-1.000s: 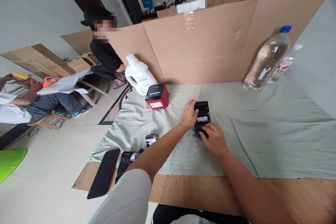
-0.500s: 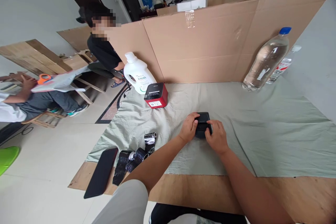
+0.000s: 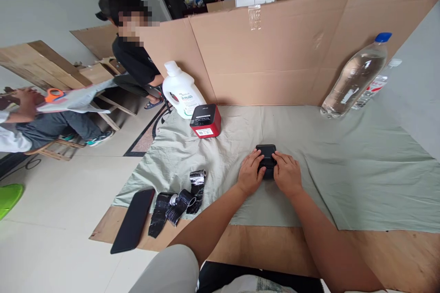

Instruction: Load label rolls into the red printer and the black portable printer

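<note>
In front of the red printer (image 3: 205, 121), we press our left hand (image 3: 250, 176) and right hand (image 3: 287, 174), fingers curled, against the small black device (image 3: 266, 157), gripping its 2 sides.

Left hand (image 3: 250, 176) and right hand (image 3: 288, 175) side by side — fingers seemingly curled

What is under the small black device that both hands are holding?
The small black device lies on a pale green cloth spread over a brown board. The left hand and right hand cover its near part, so the cloth there is hidden.
</note>
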`<state>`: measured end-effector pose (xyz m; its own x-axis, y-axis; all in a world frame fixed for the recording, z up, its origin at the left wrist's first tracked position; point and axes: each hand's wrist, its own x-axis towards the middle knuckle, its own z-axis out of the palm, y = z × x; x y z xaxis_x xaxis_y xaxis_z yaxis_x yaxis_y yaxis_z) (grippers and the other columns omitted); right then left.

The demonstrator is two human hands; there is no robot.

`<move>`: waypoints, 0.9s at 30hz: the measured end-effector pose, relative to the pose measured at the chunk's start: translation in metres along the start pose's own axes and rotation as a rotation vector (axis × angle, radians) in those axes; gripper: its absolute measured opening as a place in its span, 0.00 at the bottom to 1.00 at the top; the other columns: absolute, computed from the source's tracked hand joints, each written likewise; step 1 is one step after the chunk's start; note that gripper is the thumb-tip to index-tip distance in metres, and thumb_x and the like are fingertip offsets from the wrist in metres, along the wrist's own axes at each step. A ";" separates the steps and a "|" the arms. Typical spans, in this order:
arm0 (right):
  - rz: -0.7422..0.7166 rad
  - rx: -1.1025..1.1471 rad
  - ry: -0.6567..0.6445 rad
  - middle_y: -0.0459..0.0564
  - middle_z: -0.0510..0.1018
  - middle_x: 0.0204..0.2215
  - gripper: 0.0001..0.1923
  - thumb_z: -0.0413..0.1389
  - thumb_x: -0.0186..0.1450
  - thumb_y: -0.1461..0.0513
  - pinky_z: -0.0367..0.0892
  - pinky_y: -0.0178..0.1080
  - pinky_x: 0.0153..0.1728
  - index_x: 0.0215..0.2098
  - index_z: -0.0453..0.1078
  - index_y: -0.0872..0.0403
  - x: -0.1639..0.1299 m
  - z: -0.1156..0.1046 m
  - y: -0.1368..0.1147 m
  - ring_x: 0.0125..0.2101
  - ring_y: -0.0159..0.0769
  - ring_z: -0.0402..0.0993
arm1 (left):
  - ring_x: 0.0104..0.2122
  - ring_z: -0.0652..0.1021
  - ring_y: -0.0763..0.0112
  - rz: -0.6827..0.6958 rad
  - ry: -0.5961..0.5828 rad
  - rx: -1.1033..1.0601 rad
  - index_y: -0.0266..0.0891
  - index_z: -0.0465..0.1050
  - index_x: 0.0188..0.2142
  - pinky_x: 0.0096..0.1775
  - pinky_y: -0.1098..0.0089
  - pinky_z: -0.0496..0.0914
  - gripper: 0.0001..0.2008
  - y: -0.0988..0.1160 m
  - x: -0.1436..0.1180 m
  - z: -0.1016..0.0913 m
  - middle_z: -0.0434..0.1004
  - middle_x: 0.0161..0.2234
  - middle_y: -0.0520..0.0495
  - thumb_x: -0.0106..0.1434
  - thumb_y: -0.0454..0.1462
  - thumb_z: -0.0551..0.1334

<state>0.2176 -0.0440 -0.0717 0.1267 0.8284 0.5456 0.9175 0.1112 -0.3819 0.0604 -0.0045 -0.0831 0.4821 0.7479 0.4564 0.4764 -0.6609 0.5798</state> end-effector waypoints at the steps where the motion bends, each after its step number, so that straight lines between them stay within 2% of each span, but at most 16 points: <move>1: 0.002 -0.018 -0.009 0.54 0.78 0.48 0.19 0.48 0.61 0.69 0.65 0.48 0.44 0.47 0.73 0.55 0.000 0.000 0.000 0.46 0.45 0.72 | 0.64 0.60 0.55 0.004 -0.002 -0.001 0.38 0.65 0.57 0.62 0.50 0.56 0.20 0.000 0.000 0.000 0.63 0.61 0.36 0.69 0.42 0.52; 6: 0.055 -0.047 -0.076 0.55 0.76 0.51 0.20 0.46 0.64 0.67 0.65 0.47 0.46 0.50 0.72 0.56 -0.003 -0.001 -0.005 0.47 0.45 0.71 | 0.64 0.60 0.57 0.028 0.000 -0.056 0.38 0.63 0.58 0.62 0.51 0.56 0.22 -0.004 -0.002 -0.003 0.62 0.62 0.37 0.70 0.44 0.50; 9: 0.116 -0.032 -0.087 0.60 0.72 0.53 0.21 0.46 0.67 0.60 0.64 0.49 0.50 0.54 0.68 0.58 -0.004 0.000 -0.017 0.51 0.48 0.68 | 0.64 0.60 0.59 0.003 0.046 -0.183 0.38 0.59 0.62 0.63 0.53 0.56 0.24 -0.012 -0.005 -0.004 0.60 0.63 0.37 0.71 0.46 0.45; 12: 0.208 -0.080 -0.111 0.68 0.66 0.56 0.34 0.53 0.63 0.49 0.64 0.54 0.48 0.61 0.59 0.61 -0.003 0.004 -0.037 0.53 0.55 0.64 | 0.64 0.59 0.59 -0.090 0.175 -0.342 0.37 0.54 0.64 0.63 0.52 0.56 0.28 -0.021 -0.009 -0.002 0.58 0.63 0.35 0.71 0.49 0.43; 14: 0.270 -0.141 -0.166 0.71 0.62 0.57 0.43 0.58 0.58 0.46 0.65 0.55 0.46 0.64 0.55 0.60 -0.002 0.007 -0.050 0.52 0.59 0.65 | 0.63 0.61 0.58 -0.147 0.219 -0.426 0.37 0.55 0.63 0.62 0.52 0.57 0.28 -0.025 -0.011 -0.001 0.59 0.62 0.35 0.71 0.51 0.43; 16: 0.305 -0.174 -0.221 0.72 0.61 0.58 0.46 0.61 0.55 0.46 0.65 0.55 0.44 0.65 0.53 0.58 0.000 0.010 -0.055 0.50 0.60 0.66 | 0.62 0.63 0.58 -0.175 0.209 -0.462 0.38 0.56 0.62 0.61 0.53 0.57 0.28 -0.027 -0.013 0.000 0.61 0.61 0.35 0.70 0.51 0.43; 18: 0.297 -0.169 -0.244 0.70 0.62 0.57 0.46 0.62 0.53 0.48 0.65 0.54 0.45 0.65 0.53 0.55 0.003 0.011 -0.051 0.50 0.59 0.66 | 0.62 0.62 0.59 -0.184 0.163 -0.429 0.39 0.54 0.63 0.62 0.53 0.57 0.27 -0.027 -0.015 0.000 0.60 0.62 0.36 0.71 0.50 0.43; 20: 0.268 -0.151 -0.221 0.66 0.64 0.56 0.44 0.61 0.53 0.50 0.65 0.53 0.46 0.64 0.54 0.54 0.009 0.010 -0.033 0.50 0.57 0.66 | 0.64 0.60 0.60 -0.181 0.075 -0.320 0.40 0.51 0.65 0.62 0.54 0.55 0.27 -0.025 -0.016 -0.001 0.57 0.64 0.37 0.71 0.48 0.43; 23: 0.278 -0.146 -0.109 0.63 0.67 0.53 0.41 0.59 0.54 0.53 0.63 0.53 0.49 0.63 0.56 0.54 0.032 0.001 0.016 0.50 0.54 0.66 | 0.66 0.54 0.59 -0.114 -0.167 -0.056 0.42 0.50 0.66 0.64 0.51 0.51 0.28 -0.018 -0.017 -0.002 0.52 0.67 0.40 0.70 0.47 0.48; 25: 0.372 -0.158 -0.013 0.63 0.68 0.52 0.38 0.58 0.54 0.53 0.62 0.53 0.51 0.61 0.58 0.56 0.054 -0.010 0.058 0.51 0.54 0.65 | 0.67 0.51 0.56 -0.043 -0.342 0.108 0.45 0.54 0.65 0.64 0.48 0.46 0.27 -0.012 -0.017 -0.002 0.52 0.67 0.43 0.68 0.46 0.51; 27: 0.547 -0.206 0.073 0.65 0.67 0.53 0.37 0.57 0.55 0.52 0.61 0.52 0.51 0.60 0.58 0.58 0.078 -0.023 0.103 0.52 0.54 0.64 | 0.67 0.50 0.54 0.001 -0.451 0.210 0.47 0.58 0.64 0.64 0.45 0.42 0.26 -0.008 -0.016 -0.002 0.52 0.67 0.45 0.67 0.46 0.53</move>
<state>0.3305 0.0192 -0.0509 0.6214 0.6944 0.3627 0.7647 -0.4370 -0.4735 0.0474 -0.0112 -0.0937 0.7305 0.6767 0.0924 0.5916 -0.6945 0.4096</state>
